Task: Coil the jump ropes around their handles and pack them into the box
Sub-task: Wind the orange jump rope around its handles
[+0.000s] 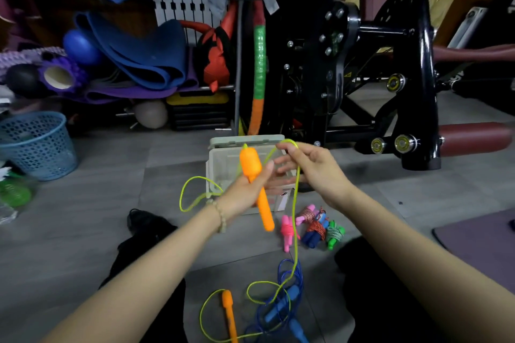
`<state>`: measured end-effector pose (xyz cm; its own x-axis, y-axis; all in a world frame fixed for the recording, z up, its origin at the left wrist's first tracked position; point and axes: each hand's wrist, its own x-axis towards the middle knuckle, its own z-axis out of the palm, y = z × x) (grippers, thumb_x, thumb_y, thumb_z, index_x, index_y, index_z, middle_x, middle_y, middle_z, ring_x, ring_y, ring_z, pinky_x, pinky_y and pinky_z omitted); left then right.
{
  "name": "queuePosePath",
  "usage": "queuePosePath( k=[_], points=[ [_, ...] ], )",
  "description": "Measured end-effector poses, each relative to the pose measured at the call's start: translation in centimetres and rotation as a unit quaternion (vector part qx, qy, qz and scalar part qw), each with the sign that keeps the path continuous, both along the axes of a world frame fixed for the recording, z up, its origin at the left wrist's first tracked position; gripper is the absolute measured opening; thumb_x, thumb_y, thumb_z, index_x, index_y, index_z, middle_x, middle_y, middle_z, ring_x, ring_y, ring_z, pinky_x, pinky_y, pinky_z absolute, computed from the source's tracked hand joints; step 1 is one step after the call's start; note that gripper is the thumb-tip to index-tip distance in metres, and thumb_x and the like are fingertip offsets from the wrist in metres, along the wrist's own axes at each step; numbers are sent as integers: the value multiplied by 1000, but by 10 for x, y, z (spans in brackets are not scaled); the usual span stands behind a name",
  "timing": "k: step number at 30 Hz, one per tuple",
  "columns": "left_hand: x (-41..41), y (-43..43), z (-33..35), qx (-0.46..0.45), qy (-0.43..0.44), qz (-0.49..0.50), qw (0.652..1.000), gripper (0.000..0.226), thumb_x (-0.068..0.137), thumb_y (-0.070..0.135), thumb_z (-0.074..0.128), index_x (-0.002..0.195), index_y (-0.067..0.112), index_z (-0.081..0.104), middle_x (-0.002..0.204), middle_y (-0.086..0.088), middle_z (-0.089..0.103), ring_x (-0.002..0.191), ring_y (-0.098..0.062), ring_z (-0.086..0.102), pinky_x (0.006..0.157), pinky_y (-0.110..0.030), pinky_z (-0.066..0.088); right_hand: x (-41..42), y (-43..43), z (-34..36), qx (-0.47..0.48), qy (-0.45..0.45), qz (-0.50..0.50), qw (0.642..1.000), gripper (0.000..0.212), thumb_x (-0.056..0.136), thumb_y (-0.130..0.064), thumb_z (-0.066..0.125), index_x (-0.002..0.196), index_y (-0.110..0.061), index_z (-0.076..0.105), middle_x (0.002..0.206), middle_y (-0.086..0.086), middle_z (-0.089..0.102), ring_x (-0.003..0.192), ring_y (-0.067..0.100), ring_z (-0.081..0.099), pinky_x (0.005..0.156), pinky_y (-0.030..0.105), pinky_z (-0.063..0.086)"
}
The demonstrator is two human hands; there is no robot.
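My left hand (245,192) grips an orange carrot-shaped handle (255,175) upright over the open pale box (214,172). Up at the box's far rim, my right hand (309,167) pinches the yellow-green rope (296,203) that runs from that handle. The rope hangs down to the floor, loops there, and ends at the second orange handle (229,312) near the bottom edge. A blue jump rope (284,306) lies tangled with it. Three coiled ropes lie right of the box: pink (287,231), a multicoloured one with blue handles (315,228), and green (335,234).
A black exercise machine (348,72) stands right behind the box. A blue mesh basket (36,145) sits at the left, with rolled mats (145,58) and balls behind it. A purple mat (485,237) lies at the right. My dark-clothed legs flank the ropes.
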<state>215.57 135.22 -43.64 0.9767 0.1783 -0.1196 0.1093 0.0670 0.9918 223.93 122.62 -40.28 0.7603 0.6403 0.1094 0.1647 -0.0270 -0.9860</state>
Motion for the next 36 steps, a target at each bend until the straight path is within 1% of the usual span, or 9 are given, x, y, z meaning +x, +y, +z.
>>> queuePosePath(
  k=[3, 9, 15, 18, 21, 27, 29, 31, 36],
  points=[
    [-3, -13, -17, 45, 12, -46, 998, 22, 97, 26, 46, 111, 17, 60, 115, -9, 67, 88, -5, 67, 82, -22, 52, 3, 12, 5, -16, -22, -15, 1000, 24, 100, -21, 42, 109, -13, 63, 85, 4, 68, 70, 2, 64, 60, 20, 53],
    [3, -15, -2, 25, -14, -42, 999, 10, 93, 9, 56, 101, 13, 59, 92, -12, 68, 64, -7, 70, 63, -22, 58, 3, 4, -7, -42, 13, -23, 999, 34, 101, -30, 38, 117, -10, 60, 96, 4, 69, 78, 5, 65, 62, 19, 51],
    [21, 4, 25, -43, -65, 99, 992, 2, 92, 12, 58, 93, 13, 59, 76, 2, 70, 57, -11, 69, 53, -24, 57, -17, -13, -44, -47, 137, 47, 988, 38, 92, -45, 40, 105, -20, 65, 96, 2, 74, 91, 16, 70, 82, 32, 54],
    [28, 21, 35, -84, -97, 161, 979, 5, 94, 16, 56, 95, 12, 58, 77, 3, 72, 60, -14, 70, 50, -22, 55, -20, -30, -66, -147, 78, 134, 977, 32, 86, -37, 53, 99, -10, 65, 87, -3, 73, 86, 6, 67, 87, 35, 50],
    [29, 36, 34, -60, -101, 179, 977, 18, 98, 25, 49, 103, 11, 59, 96, -7, 69, 67, -11, 71, 58, -24, 57, -16, -36, -70, -144, 25, 125, 981, 14, 92, -20, 58, 92, -10, 66, 82, 1, 72, 77, 23, 65, 81, 47, 50],
    [4, 21, -4, 28, 51, -9, 998, 40, 94, 46, 40, 131, 29, 44, 125, 3, 54, 109, -18, 61, 97, -42, 49, 3, -14, -4, 20, -6, -14, 1000, 16, 95, -15, 49, 96, -10, 65, 77, -1, 72, 72, 9, 69, 70, 23, 57],
    [-2, 8, -12, 60, 35, -57, 996, 46, 94, 47, 38, 135, 27, 43, 130, 6, 54, 117, -13, 56, 102, -34, 45, 6, -6, 7, 24, -9, -22, 999, 18, 96, -16, 48, 100, -8, 64, 76, -2, 71, 70, 7, 69, 68, 20, 57],
    [-5, -4, -14, 68, -2, -93, 993, 30, 98, 34, 40, 124, 24, 52, 121, 4, 62, 112, -10, 58, 98, -23, 46, 6, -1, 14, 28, -14, -27, 999, 16, 97, -15, 47, 99, -9, 63, 80, 1, 70, 69, 6, 68, 66, 19, 57],
    [2, -9, 7, 61, -47, -52, 996, 14, 95, 15, 54, 105, 16, 63, 91, 1, 71, 74, -11, 71, 65, -21, 57, 5, 3, 18, 27, 15, -53, 998, 28, 100, -31, 40, 102, -13, 62, 85, 0, 70, 71, 6, 68, 63, 18, 55]
  ],
)
